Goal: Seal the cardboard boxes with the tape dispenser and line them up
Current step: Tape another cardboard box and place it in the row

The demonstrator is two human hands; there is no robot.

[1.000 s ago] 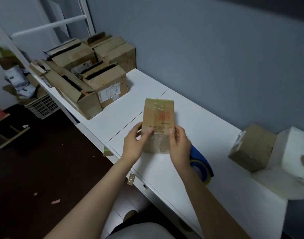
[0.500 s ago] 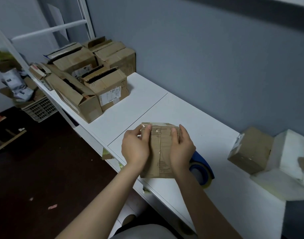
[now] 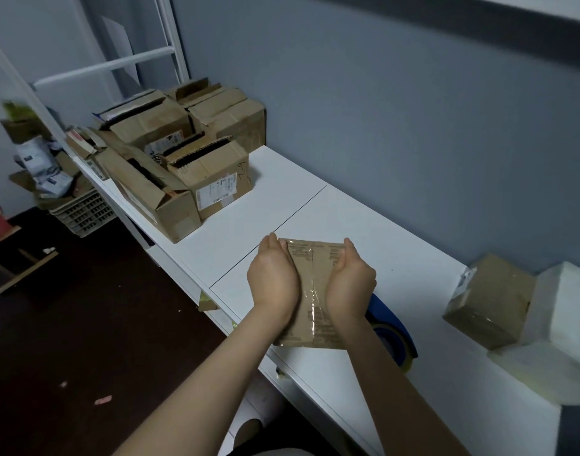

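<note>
A person's left hand (image 3: 273,281) and right hand (image 3: 351,281) clasp a small flat brown cardboard box (image 3: 314,291) by its two long sides, palms pressed against the edges and fingers curled round them. A strip of clear tape runs down the middle seam of its top. The box sits at the near edge of a long white table (image 3: 347,212); whether it rests on the surface or is held just above it cannot be told. A blue tape dispenser (image 3: 392,327) lies on the table just beside the right wrist, partly hidden by it. Farther right, a cube-shaped brown cardboard box (image 3: 489,301) leans against a white foam block (image 3: 561,307). At the table's far left end stands a pile of open brown cardboard boxes (image 3: 183,166).
</note>
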